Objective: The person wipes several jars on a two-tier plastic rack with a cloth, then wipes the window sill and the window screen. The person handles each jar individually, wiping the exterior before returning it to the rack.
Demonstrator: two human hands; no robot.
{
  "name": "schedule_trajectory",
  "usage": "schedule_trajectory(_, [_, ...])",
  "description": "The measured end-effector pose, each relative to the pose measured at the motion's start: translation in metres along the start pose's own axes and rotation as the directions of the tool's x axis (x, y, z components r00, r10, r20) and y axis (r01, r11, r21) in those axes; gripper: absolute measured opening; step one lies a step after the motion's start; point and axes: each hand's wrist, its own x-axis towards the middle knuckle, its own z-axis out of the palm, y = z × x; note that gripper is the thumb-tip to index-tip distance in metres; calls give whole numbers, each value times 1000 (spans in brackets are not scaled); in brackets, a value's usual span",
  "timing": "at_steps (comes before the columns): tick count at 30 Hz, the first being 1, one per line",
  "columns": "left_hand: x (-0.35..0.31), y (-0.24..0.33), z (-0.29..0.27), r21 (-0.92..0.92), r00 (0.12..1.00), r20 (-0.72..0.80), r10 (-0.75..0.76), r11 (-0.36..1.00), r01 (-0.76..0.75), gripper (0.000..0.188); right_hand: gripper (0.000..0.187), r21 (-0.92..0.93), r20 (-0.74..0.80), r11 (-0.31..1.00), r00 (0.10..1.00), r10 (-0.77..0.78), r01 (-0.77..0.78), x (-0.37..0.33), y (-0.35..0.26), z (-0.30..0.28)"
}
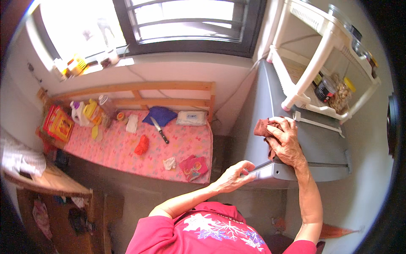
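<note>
My right hand (288, 144) presses a folded brown cloth (262, 128) onto the grey top of a refrigerator (258, 101), close to the door seam, its fingers bent over the cloth. My left hand (234, 176) grips the near left corner of the refrigerator door (270, 172), which stands slightly apart from the body at the seam. Some of its fingertips are hidden behind the door edge. A white plastic shelf rack (311, 63) stands on the refrigerator, its front foot just beyond my right hand.
Jars (325, 89) sit on the rack. Left of the refrigerator, a low bed-like bench (114, 146) with a pink patterned cover holds a knife (159, 130), a blue cloth (160, 115), a wipes pack (191, 118) and bottles (93, 112). A wooden cabinet (55, 186) is at lower left.
</note>
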Motion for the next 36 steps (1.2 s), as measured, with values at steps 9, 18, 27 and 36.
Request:
schedule_trajectory(9, [-38,-24,40,-152,992,-34,-120,982,113,38,27,154,2,987,999,-53,52,-25,-22,-16])
schedule_trajectory(18, [-72,-49,54,-227,979,-89,-185,960,161,39,35,324,63,946,997,-51,28,-70,-37,-32])
schedule_trajectory(27, [-100,-74,-12,-283,954,-164,-252,938,199,37,27,-124,-333,913,883,330,-388,-93,-8,-8])
schedule_trajectory(36, [-142,-173,-201,-133,836,-362,-413,910,392,36,32,-68,-406,792,742,534,-607,-51,-73,34])
